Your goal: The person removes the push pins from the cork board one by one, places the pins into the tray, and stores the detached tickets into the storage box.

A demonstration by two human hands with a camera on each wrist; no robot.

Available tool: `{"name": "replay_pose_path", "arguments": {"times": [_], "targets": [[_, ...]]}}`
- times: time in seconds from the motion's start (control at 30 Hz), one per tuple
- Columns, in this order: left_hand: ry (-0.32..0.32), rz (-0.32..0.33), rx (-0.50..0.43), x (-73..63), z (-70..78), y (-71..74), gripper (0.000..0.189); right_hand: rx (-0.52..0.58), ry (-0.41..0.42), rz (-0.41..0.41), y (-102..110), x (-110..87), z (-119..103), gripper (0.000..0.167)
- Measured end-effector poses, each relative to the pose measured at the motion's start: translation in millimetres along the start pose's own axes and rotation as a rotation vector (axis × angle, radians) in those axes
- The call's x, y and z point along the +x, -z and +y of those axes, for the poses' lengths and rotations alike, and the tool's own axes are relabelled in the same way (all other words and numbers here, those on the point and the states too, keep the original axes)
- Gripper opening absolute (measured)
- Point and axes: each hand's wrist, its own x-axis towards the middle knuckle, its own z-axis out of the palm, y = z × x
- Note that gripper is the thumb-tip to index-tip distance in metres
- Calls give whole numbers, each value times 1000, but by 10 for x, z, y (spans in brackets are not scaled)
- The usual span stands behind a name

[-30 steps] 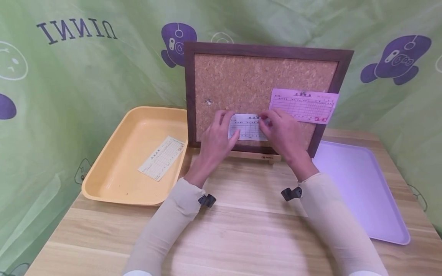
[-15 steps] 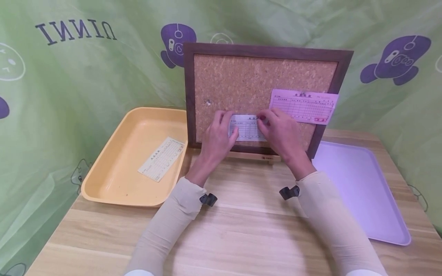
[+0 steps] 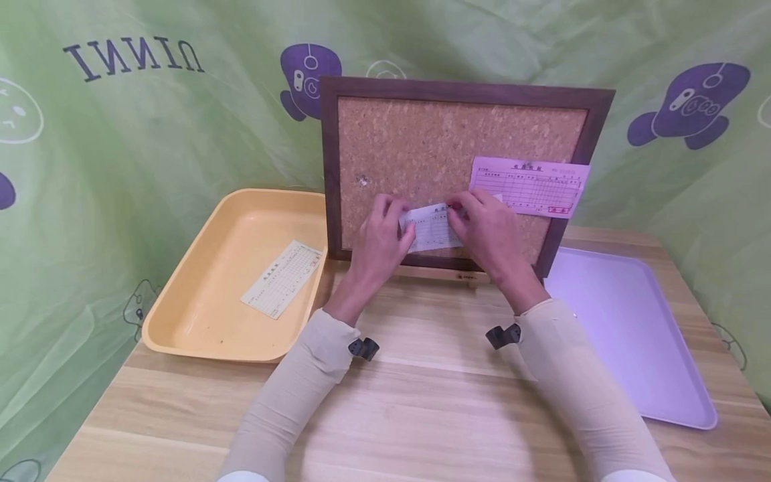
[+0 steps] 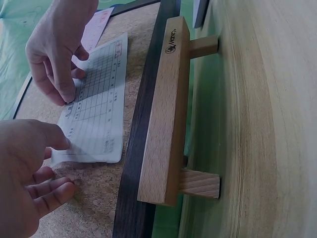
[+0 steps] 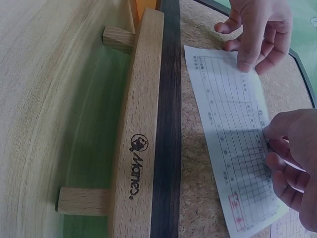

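A white receipt slip (image 3: 429, 231) lies tilted against the cork board (image 3: 421, 144), its right end raised. My left hand (image 3: 381, 234) holds the slip's left end, thumb on its printed face. At the middle of the top edge my right hand (image 3: 490, 231) pinches with thumb and forefinger; I cannot tell whether a pin sits between them. In the left wrist view, the right fingertips (image 4: 67, 96) are right at the slip's heading. A pink receipt (image 3: 530, 186) hangs on the board's right side under a clear pushpin (image 3: 527, 165). Another clear pin (image 3: 363, 181) sits at the left.
The framed board leans on a wooden easel (image 4: 166, 109). At the left stands a yellow tray (image 3: 181, 301) holding a cream receipt (image 3: 283, 278). A lilac tray (image 3: 626, 335) lies at the right on the wooden table (image 3: 421, 402). A green curtain (image 3: 150, 134) hangs behind.
The white slip has turned from level to tilted, its left part lower and its right end up behind the right hand. Both hands stay at nearly the same spots.
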Motion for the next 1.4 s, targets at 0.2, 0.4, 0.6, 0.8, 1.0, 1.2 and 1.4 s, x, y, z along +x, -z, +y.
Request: {"name": "replay_pose_path", "arguments": {"times": [0.2,0.4,0.6,0.8,1.0,1.2,1.4], "targets": [[5,-11,-17,16,10,6,18,1,17,15,-6,12,1,14],[7,-11,-36,19,18,18,11,-10,10,11,-10,23,-11,13],[3,-11,-45,21,25,15,9,-17,-4,19,-20,29,-19,13],[3,-17,-51,19,30,17,8,-26,-28,11,-21,28,-37,13],[-6,-12,-53,20,28,8,7,-20,-38,8,-34,20,-42,12],[-11,-8,-58,19,35,-3,7,-20,-29,6,-29,6,-42,11],[3,-21,-65,19,44,15,9,-25,-25,3,-29,-2,-43,10]]}}
